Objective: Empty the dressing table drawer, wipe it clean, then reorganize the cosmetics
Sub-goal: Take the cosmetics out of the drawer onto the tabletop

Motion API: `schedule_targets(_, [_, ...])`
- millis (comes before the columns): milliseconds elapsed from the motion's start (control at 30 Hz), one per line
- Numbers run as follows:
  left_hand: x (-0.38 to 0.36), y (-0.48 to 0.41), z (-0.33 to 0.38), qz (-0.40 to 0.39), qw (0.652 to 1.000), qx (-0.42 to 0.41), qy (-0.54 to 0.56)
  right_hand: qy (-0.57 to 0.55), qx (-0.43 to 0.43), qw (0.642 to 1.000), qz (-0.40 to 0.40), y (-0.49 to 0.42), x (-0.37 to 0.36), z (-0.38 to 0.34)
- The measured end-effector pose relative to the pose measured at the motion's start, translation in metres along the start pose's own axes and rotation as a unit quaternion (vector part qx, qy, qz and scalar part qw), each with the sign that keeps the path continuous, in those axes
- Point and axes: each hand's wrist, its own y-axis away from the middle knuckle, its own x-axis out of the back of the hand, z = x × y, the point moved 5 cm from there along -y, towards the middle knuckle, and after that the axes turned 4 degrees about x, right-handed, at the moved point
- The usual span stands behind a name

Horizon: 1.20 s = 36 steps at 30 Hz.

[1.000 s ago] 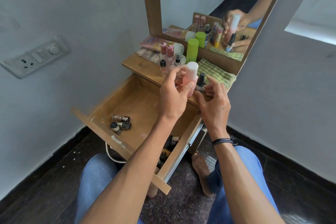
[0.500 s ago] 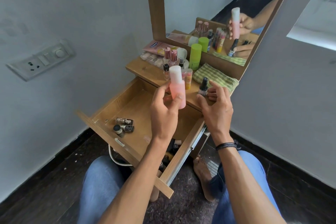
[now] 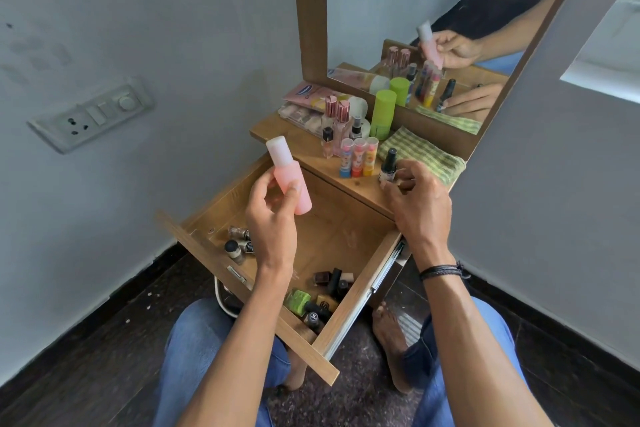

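My left hand [image 3: 273,218] holds a pink bottle [image 3: 290,180] with a white cap, tilted, above the open wooden drawer [image 3: 332,229]. My right hand [image 3: 417,204] rests on the dressing table top [image 3: 311,146], its fingers around the base of a small dark nail polish bottle [image 3: 388,166] standing upright. Small bottles lie in the drawer's left front corner [image 3: 239,243] and more nail polishes lie in its near right corner [image 3: 322,298]. Three colourful tubes [image 3: 358,158] stand on the top.
A green striped cloth [image 3: 422,156] lies on the top by the mirror [image 3: 433,28]. A green can [image 3: 382,114], perfume bottles [image 3: 336,125] and packets [image 3: 311,100] stand behind. A switch plate [image 3: 91,113] is on the left wall. My knees sit under the drawer front.
My left hand has carried the pink bottle leftward, away from the table top to above the drawer. My right hand stays by the nail polish bottle.
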Motion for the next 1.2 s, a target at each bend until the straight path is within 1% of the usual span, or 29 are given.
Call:
schedule_targets(67, [0.001,-0.001,0.0,-0.001,1.0,0.006,-0.003,-0.012,-0.008,1.0,0.001,0.002,0.001,0.0])
schedule_targets(133, [0.003,-0.003,-0.001,-0.004,1.0,0.013,-0.009,-0.031,-0.005,0.999,0.041,0.009,0.005,-0.003])
schedule_targets(233, [0.006,-0.011,-0.001,-0.006,1.0,0.027,-0.007,-0.052,0.034,0.993,0.104,0.024,0.007,-0.013])
schedule_targets(333, [0.006,-0.027,0.005,0.012,0.998,0.057,0.025,-0.05,0.058,0.991,0.108,0.031,0.001,-0.015])
schedule_targets(433, [-0.005,-0.054,0.013,0.019,0.993,0.084,0.082,-0.04,0.053,0.992,0.111,0.031,-0.002,-0.009])
schedule_targets(500, [-0.016,-0.079,0.017,0.016,0.992,0.095,0.081,-0.047,0.047,0.992,0.112,0.032,-0.002,-0.005])
schedule_targets(600, [-0.034,-0.115,0.021,0.026,0.993,0.119,0.009,-0.043,0.049,0.992,0.11,0.032,-0.003,-0.004])
schedule_targets(733, [-0.054,-0.143,0.017,0.029,0.984,0.156,-0.082,-0.046,0.051,0.991,0.113,0.031,-0.002,-0.003])
schedule_targets(967, [-0.061,-0.154,0.017,0.014,0.966,0.105,-0.235,-0.034,0.056,0.992,0.11,0.032,-0.003,-0.006])
schedule_targets(1067, [-0.059,-0.151,0.019,0.003,0.963,0.103,-0.247,-0.033,0.056,0.992,0.112,0.032,-0.002,-0.006])
schedule_targets(1200, [-0.049,-0.141,0.018,0.005,0.972,0.095,-0.215,-0.032,0.059,0.991,0.116,0.031,-0.002,-0.007])
